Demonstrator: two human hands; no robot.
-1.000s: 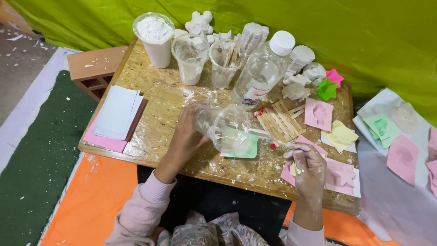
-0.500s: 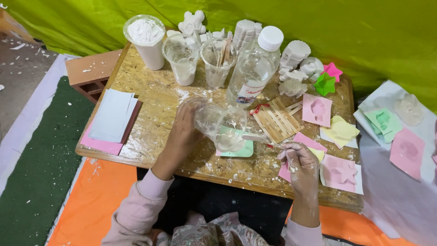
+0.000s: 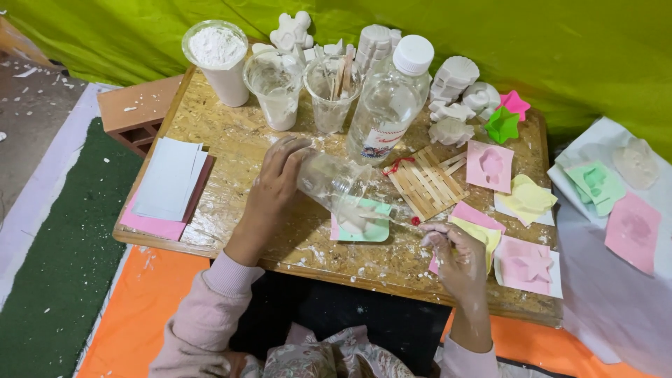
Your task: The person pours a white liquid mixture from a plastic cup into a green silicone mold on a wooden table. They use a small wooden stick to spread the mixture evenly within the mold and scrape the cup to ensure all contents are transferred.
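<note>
- The low wooden table (image 3: 231, 150) stands in front of a green cloth (image 3: 490, 42) and carries everything.
- A clear plastic bottle (image 3: 388, 105) with a white cap stands upright near the middle of the far side, beside three plastic cups.
- The left hand (image 3: 273, 185) closes around a clear plastic cup (image 3: 336, 185), tilted strongly, its mouth just above a green mould (image 3: 364, 224) at the middle of the table.
- The right hand (image 3: 458, 255) is loosely curled near the front edge; the fingertips pinch a thin stick (image 3: 399, 220) with a red end that reaches toward the green mould.
- Pink and yellow moulds (image 3: 490, 164) lie on the right part.
</note>
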